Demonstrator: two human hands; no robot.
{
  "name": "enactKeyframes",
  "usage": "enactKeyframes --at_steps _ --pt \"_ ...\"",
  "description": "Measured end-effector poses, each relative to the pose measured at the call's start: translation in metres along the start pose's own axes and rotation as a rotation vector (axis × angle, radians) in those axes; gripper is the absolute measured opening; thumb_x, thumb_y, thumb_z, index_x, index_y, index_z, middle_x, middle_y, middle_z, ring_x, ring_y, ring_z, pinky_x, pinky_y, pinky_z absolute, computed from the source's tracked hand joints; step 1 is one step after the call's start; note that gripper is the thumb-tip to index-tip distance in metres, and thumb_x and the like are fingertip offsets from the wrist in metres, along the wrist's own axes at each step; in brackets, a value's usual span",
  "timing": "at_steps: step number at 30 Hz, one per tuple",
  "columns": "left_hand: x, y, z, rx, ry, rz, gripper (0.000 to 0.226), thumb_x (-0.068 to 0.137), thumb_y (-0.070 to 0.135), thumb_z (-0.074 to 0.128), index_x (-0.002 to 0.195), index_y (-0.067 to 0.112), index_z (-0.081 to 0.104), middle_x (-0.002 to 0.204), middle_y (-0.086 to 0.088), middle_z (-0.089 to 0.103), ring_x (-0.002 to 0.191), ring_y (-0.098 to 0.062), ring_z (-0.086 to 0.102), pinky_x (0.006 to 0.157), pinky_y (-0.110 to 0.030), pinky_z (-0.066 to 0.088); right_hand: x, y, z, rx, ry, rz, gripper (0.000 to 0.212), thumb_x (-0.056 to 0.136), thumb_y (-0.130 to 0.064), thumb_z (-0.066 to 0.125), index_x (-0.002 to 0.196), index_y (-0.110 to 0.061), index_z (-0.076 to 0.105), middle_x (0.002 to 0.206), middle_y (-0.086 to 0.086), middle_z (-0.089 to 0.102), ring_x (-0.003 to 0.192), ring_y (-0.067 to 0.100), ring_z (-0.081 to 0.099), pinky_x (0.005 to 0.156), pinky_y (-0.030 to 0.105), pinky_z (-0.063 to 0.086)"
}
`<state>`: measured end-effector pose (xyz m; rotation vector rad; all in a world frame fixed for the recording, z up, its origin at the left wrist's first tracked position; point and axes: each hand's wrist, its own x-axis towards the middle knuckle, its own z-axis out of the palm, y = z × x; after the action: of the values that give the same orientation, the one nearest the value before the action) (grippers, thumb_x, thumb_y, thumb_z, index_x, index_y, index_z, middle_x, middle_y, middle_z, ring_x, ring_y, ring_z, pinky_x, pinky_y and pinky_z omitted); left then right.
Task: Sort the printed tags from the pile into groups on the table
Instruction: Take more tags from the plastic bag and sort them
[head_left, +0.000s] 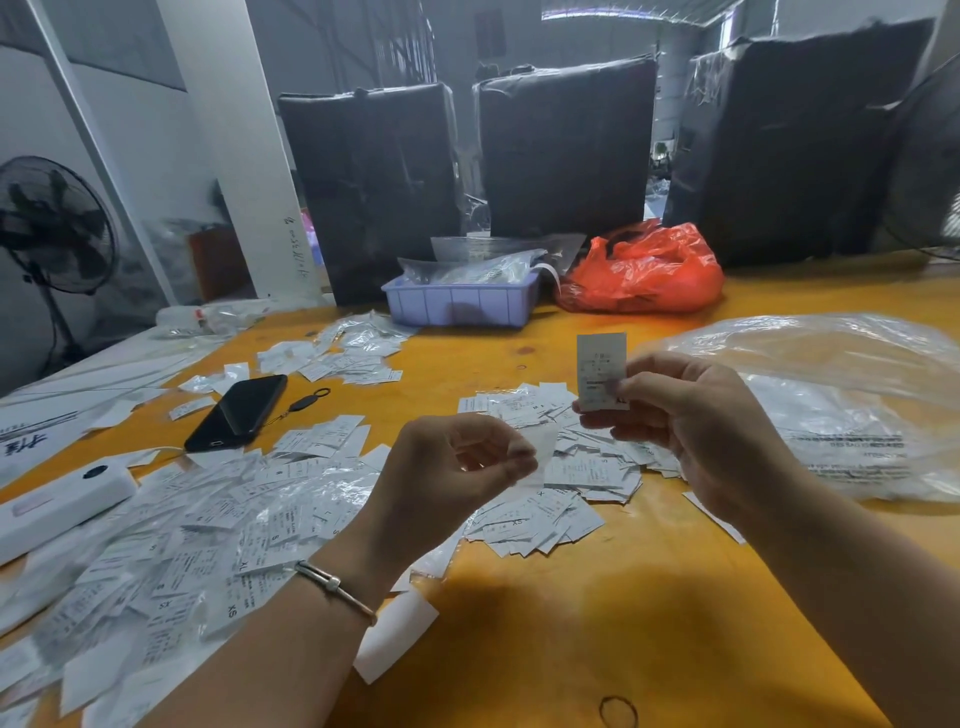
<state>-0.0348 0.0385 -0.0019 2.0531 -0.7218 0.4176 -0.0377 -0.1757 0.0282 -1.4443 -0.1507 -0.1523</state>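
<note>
A big loose pile of white printed tags (171, 545) covers the left of the orange table (571, 623). A smaller heap of tags (561, 483) lies at the centre, and another group (353, 353) sits farther back. My right hand (691, 421) holds one printed tag (601, 366) upright above the central heap, pinched between thumb and fingers. My left hand (457, 473) hovers beside it, its fingertips pinched on a small clear sleeve (540, 447).
A black phone (236, 410) and a white device (57, 504) lie at the left. A lilac tray (462, 299), a red plastic bag (644, 270) and black wrapped bales (566, 150) stand at the back. A large clear plastic bag (841, 395) lies at the right. A rubber band (618, 711) lies near the front.
</note>
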Motion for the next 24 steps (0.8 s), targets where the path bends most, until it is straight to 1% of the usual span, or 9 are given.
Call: enactKeyframes --at_steps 3,6,7,9,11,14,17,20,24 --pt "0.002 0.000 0.000 0.011 0.005 0.031 0.017 0.077 0.031 0.073 0.089 0.019 0.077 0.080 0.013 0.073 0.075 -0.008 0.068 0.065 -0.020 0.056 -0.002 0.001 0.001 -0.092 0.001 -0.072 0.021 0.082 -0.007 0.067 0.064 -0.017 0.072 0.078 0.006 0.074 0.073 0.015 0.066 0.070 0.031 0.044" --pt "0.003 -0.001 0.000 0.027 0.000 0.045 0.015 0.077 0.028 0.074 0.087 0.017 0.077 0.080 0.012 0.072 0.075 -0.007 0.067 0.063 -0.014 0.053 -0.003 -0.001 0.002 -0.086 -0.030 -0.171 0.017 0.075 -0.004 0.071 0.062 -0.014 0.073 0.060 0.000 0.064 0.058 0.008 0.044 0.060 0.027 0.034" --pt "0.002 -0.001 0.000 0.032 -0.001 0.045 0.013 0.077 0.025 0.076 0.087 0.016 0.077 0.080 0.012 0.072 0.074 -0.007 0.067 0.063 -0.014 0.052 -0.003 -0.002 0.002 -0.062 -0.057 -0.205 0.015 0.073 -0.001 0.071 0.063 -0.012 0.072 0.059 0.000 0.063 0.056 0.008 0.043 0.057 0.024 0.033" --pt "0.002 -0.001 0.000 0.035 -0.004 0.045 0.012 0.077 0.023 0.077 0.086 0.016 0.077 0.080 0.011 0.072 0.074 -0.008 0.067 0.063 -0.013 0.052 -0.005 -0.003 0.002 -0.040 -0.121 -0.276 0.016 0.067 0.005 0.074 0.067 -0.010 0.069 0.062 0.000 0.065 0.055 0.007 0.051 0.053 0.018 0.040" --pt "0.002 0.000 0.000 0.025 -0.006 0.041 0.011 0.076 0.024 0.077 0.085 0.017 0.076 0.080 0.010 0.073 0.074 -0.010 0.067 0.062 -0.015 0.052 -0.008 -0.003 0.002 -0.069 -0.178 -0.334 0.015 0.065 0.004 0.072 0.072 -0.008 0.067 0.067 0.002 0.069 0.060 0.009 0.062 0.056 0.017 0.048" --pt "0.003 0.000 0.000 0.030 -0.007 0.038 0.011 0.076 0.025 0.078 0.085 0.018 0.076 0.080 0.008 0.073 0.074 -0.012 0.067 0.062 -0.018 0.054 -0.011 -0.003 0.004 -0.203 -0.190 -0.410 0.015 0.071 0.006 0.076 0.078 -0.004 0.069 0.074 0.010 0.071 0.068 0.024 0.069 0.061 0.032 0.056" --pt "0.002 0.000 0.000 0.038 -0.014 0.039 0.012 0.077 0.023 0.078 0.086 0.015 0.076 0.080 0.008 0.072 0.074 -0.011 0.066 0.062 -0.016 0.053 -0.015 -0.005 0.005 -0.296 -0.184 -0.464 0.010 0.073 0.000 0.077 0.079 -0.006 0.073 0.074 0.013 0.071 0.070 0.037 0.066 0.063 0.044 0.055" --pt "0.002 0.000 0.000 0.041 -0.015 0.043 0.012 0.077 0.022 0.078 0.087 0.014 0.077 0.081 0.007 0.072 0.074 -0.011 0.066 0.061 -0.016 0.053 -0.015 -0.007 0.006 -0.407 -0.192 -0.489 0.012 0.073 -0.001 0.077 0.079 -0.011 0.075 0.072 0.009 0.072 0.066 0.031 0.065 0.059 0.043 0.053" --pt "0.003 0.000 0.000 0.044 -0.019 0.049 0.014 0.077 0.021 0.078 0.088 0.012 0.077 0.081 0.006 0.072 0.075 -0.010 0.066 0.061 -0.014 0.052 -0.013 -0.008 0.004 -0.471 -0.226 -0.477 0.014 0.074 0.001 0.075 0.079 -0.011 0.076 0.069 0.007 0.071 0.062 0.032 0.063 0.054 0.047 0.049"
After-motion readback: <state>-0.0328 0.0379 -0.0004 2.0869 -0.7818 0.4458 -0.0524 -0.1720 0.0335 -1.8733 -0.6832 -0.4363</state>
